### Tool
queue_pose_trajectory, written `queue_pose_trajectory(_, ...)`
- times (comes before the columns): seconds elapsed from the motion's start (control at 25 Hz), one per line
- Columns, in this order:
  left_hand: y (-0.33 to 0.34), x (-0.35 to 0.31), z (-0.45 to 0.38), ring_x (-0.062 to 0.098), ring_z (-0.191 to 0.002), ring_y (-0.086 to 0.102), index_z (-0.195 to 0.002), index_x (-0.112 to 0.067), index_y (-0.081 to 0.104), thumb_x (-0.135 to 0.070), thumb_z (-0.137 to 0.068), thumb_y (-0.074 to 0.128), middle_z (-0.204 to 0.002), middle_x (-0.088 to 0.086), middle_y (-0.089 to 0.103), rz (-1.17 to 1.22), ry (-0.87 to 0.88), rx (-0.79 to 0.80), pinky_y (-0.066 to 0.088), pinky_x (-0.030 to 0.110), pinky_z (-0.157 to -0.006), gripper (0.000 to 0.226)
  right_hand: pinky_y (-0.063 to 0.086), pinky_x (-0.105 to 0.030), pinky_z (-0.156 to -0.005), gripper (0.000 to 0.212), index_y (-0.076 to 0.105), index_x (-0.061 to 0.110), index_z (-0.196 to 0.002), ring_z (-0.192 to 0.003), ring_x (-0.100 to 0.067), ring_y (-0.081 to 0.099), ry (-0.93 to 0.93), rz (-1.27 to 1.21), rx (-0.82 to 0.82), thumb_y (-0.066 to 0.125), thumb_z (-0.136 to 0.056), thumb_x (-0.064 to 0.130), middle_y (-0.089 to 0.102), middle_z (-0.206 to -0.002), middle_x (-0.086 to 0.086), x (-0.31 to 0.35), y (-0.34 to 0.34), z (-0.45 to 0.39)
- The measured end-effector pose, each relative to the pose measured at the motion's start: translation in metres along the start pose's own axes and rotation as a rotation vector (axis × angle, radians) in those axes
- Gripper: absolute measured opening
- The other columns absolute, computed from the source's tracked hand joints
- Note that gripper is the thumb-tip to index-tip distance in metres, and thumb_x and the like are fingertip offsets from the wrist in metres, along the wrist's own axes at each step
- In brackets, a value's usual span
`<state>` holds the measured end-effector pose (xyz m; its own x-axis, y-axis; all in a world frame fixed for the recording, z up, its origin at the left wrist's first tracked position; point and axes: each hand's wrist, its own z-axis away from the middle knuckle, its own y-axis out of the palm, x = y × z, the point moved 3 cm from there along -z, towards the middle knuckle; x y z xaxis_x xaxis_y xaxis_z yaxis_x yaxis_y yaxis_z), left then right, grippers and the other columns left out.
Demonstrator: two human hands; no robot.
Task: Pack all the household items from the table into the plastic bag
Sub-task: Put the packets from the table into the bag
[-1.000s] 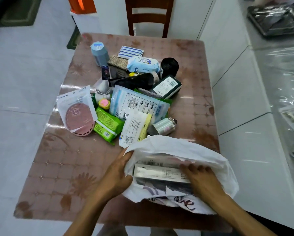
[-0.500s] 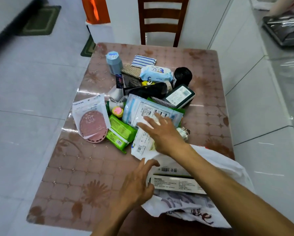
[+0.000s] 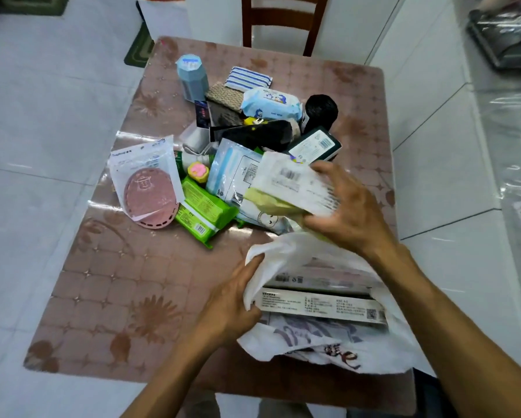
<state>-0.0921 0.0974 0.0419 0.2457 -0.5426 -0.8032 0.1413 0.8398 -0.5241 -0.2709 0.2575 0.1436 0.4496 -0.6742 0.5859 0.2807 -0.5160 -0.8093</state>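
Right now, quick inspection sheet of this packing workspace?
Surface: table with a pink patterned cover, near-left part bare.
Job's things: white plastic bag at the near edge, mouth open, long boxes inside; white-and-yellow packet lifted above the pile.
Clutter: unpacked pile mid-table, including green packs and a pink disc.
Grippers: left hand grips the bag's rim; right hand grips the packet.
Cables: nothing seen.
Surroundings: wooden chair beyond the table, tiled floor.
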Motion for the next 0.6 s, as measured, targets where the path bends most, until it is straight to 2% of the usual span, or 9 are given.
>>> queue_pose_trajectory(0.08,-0.002,-0.001,0.001,0.010,-0.137,0.039,-0.151,-0.030,0.030,-0.019,-0.067,0.056,-0.157,-0.004,0.032,0.076,-0.016,-0.027,0.038,0.019,-0.102,0.089,0.052,-0.022,-0.069,0.065,0.055,0.042,-0.120,-0.092,-0.006,0.060,0.182,-0.448,0.095,0.076,-0.060,0.028,0.062,-0.106,0.019,-0.017,-0.028,0.064)
queue_pose_trajectory(0.12,-0.002,-0.001,0.001,0.007,-0.137,0.038,-0.150,-0.028,0.033,-0.017,-0.065,0.057,-0.155,-0.006,0.034,0.097,-0.028,-0.050,0.035,0.013,-0.102,0.088,0.051,-0.019,-0.076,0.065,0.058,0.047,-0.117,-0.098,-0.003,0.060,0.231,-0.532,0.230,0.077,-0.058,0.029,0.063,-0.109,0.023,-0.026,-0.021,0.093)
queue_pose_trajectory(0.2,0.000,0.000,0.000,-0.001,-0.133,0.036,-0.148,-0.027,0.036,-0.014,-0.063,0.058,-0.150,-0.010,0.036,0.107,-0.047,-0.063,0.028,0.002,-0.100,0.089,0.044,-0.015,-0.089,0.063,0.058,0.054,-0.116,-0.108,0.002,0.056,0.298,-0.373,0.533,0.078,-0.060,0.034,0.061,-0.118,0.029,-0.051,0.022,0.136)
queue_pose_trajectory(0.28,0.004,0.002,0.002,-0.001,-0.132,0.037,-0.148,-0.032,0.034,-0.011,-0.063,0.059,-0.149,-0.012,0.036,0.093,-0.045,-0.012,0.027,-0.002,-0.096,0.092,0.041,-0.019,-0.095,0.060,0.059,0.044,-0.125,-0.116,-0.004,0.055,0.298,-0.173,0.666,0.078,-0.068,0.037,0.061,-0.129,0.018,-0.071,0.070,0.156)
queue_pose_trajectory(0.36,0.014,-0.001,0.008,0.002,-0.133,0.038,-0.149,-0.036,0.032,-0.005,-0.066,0.060,-0.150,-0.014,0.035,0.057,-0.006,0.085,0.030,0.000,-0.096,0.093,0.042,-0.024,-0.095,0.051,0.060,0.029,-0.123,-0.115,-0.015,0.058,0.294,-0.111,0.538,0.075,-0.074,0.032,0.063,-0.127,0.005,-0.076,0.099,0.163)
queue_pose_trajectory(0.44,0.016,-0.004,0.012,0.003,-0.131,0.041,-0.146,-0.035,0.037,0.003,-0.067,0.060,-0.148,-0.011,0.040,0.042,0.049,0.048,0.031,0.000,-0.096,0.090,0.049,-0.035,-0.095,0.035,0.063,0.018,-0.112,-0.110,-0.026,0.061,0.271,0.012,0.294,0.069,-0.078,0.024,0.065,-0.119,-0.006,-0.079,0.116,0.171)
queue_pose_trajectory(0.48,0.016,-0.006,0.013,0.005,-0.128,0.044,-0.143,-0.034,0.042,0.003,-0.066,0.060,-0.145,-0.007,0.044,0.034,0.057,-0.041,0.032,0.001,-0.094,0.087,0.050,-0.041,-0.094,0.032,0.063,0.016,-0.110,-0.110,-0.030,0.060,0.282,0.088,0.213,0.064,-0.080,0.028,0.064,-0.118,-0.008,-0.084,0.120,0.177)
queue_pose_trajectory(0.52,0.014,-0.006,0.015,0.008,-0.122,0.048,-0.139,-0.031,0.046,0.000,-0.066,0.061,-0.139,-0.004,0.049,0.026,0.025,-0.167,0.034,0.003,-0.092,0.082,0.049,-0.045,-0.096,0.039,0.061,0.018,-0.116,-0.113,-0.032,0.058,0.322,0.119,0.182,0.057,-0.083,0.038,0.060,-0.122,-0.009,-0.089,0.122,0.180)
queue_pose_trajectory(0.6,0.017,0.000,0.027,0.015,-0.109,0.053,-0.131,-0.029,0.048,-0.012,-0.065,0.068,-0.125,-0.004,0.052,0.051,-0.166,-0.401,0.045,0.017,-0.086,0.071,0.038,-0.048,-0.108,0.067,0.041,0.031,-0.140,-0.130,-0.033,0.044,0.316,0.189,0.359,0.047,-0.081,0.061,0.046,-0.142,-0.009,-0.098,0.129,0.186)
